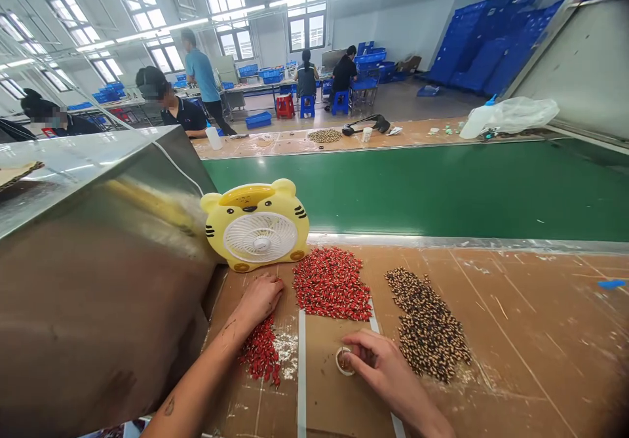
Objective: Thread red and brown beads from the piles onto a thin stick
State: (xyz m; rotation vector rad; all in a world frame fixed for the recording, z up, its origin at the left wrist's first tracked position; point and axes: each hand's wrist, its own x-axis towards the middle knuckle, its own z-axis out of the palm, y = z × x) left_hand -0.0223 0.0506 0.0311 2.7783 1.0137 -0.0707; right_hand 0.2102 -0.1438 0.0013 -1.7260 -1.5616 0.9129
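My left hand rests low over the cardboard, fingers curled down at the upper end of a small pile of red pieces. Its fingertips are mostly hidden, and I cannot make out what they hold. Thumb and forefinger of my right hand come together over a small round white dish; anything pinched there is too small to name. Above the dish lies a large heap of red pieces with dark and pale tips. Right of my right hand spreads a pile of black and tan pieces.
A yellow animal-faced fan stands behind my left hand, beside a metal housing. Beyond the worktop runs a green conveyor belt. Across it are a white bottle, a plastic bag and another pile. Several people work farther back.
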